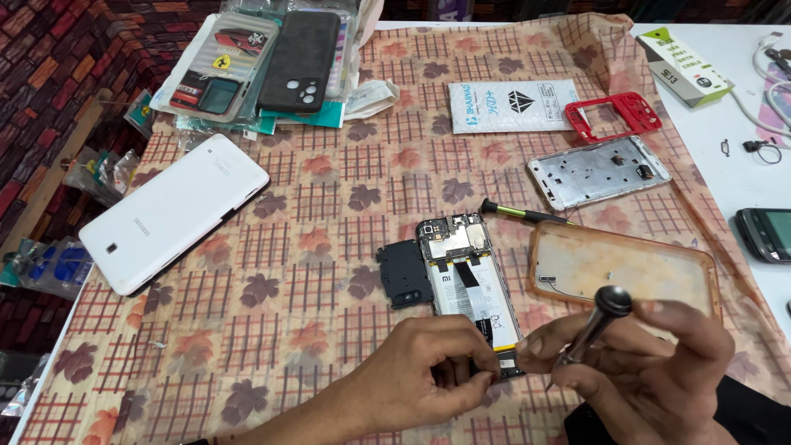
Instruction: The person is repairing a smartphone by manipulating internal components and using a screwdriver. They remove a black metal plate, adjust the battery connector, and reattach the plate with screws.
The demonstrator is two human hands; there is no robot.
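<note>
Hands [527, 363] hide opened phone's [470, 280] lower end | screwdriver [589, 330] tip obscured

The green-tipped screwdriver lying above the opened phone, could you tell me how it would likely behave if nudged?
The screwdriver looks slim and round, so it would probably roll, though the soft cloth may slow it. It seems light and stiff, likely easy to pinch up.

I had an open phone [466, 276] lying flat on the surface, its back taken off. I could see the white battery and the small metal parts at its top end. Its near end was under my fingers [486, 363]. My screwdriver [592, 328] was grey metal with a round top. It stood tilted, tip down by the phone's near end.
</note>
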